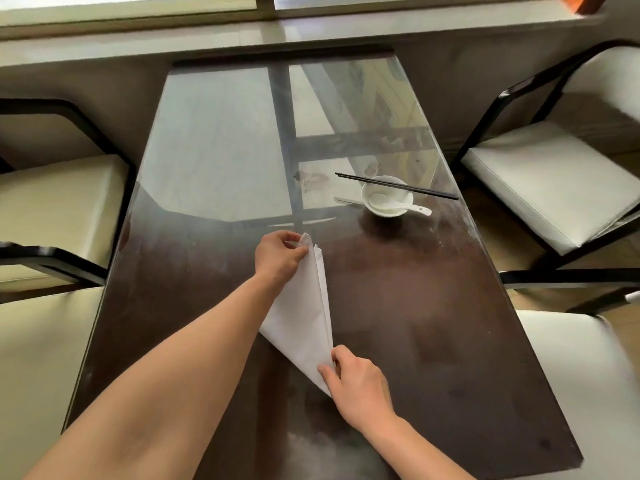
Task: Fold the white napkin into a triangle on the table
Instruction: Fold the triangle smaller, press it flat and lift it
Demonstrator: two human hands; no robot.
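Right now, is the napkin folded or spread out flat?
Folded: the napkin forms a long triangle with layered edges along its right side. The left hand pinches its far tip, the right hand its near corner.

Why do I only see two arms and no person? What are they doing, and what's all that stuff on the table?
There is no machine here. A person wears a camera on their head, and it looks down, so you see only their own arms. The left hand pinches the far tip of the white napkin. The right hand pinches its near tip. The napkin already has a long triangle shape, stretched between the hands over the dark shiny table. Farther back stands a white bowl with a white spoon in it and black chopsticks laid across its rim. Pale cushioned chairs stand on both sides.
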